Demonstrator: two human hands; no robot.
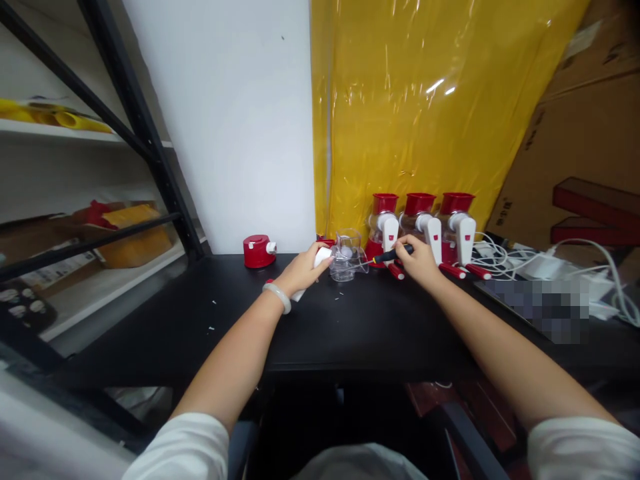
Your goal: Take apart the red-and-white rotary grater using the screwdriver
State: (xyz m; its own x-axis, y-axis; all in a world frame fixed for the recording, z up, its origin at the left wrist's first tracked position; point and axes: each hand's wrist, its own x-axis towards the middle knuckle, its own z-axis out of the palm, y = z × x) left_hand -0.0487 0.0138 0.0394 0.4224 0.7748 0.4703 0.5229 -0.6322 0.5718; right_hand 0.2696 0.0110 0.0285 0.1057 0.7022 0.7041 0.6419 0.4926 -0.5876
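Note:
My left hand (304,268) is closed around a white plastic crank handle (323,256), held at the left side of a clear plastic housing (345,272) above the black table. My right hand (419,260) grips a black-and-yellow screwdriver (393,255); its thin shaft points left, across the front of the housing. Whether the tip touches a screw is too small to tell. Left of my left hand stands a red round base (258,251) with a white knob on its side. Part of the crank handle is hidden by my fingers.
Behind my right hand stand three red-and-white rotary graters (384,223). White cables (505,257) and a dark flat device (525,307) lie to the right. Small white scraps (211,328) dot the black table (320,340). A metal-framed shelf (135,133) borders the left side.

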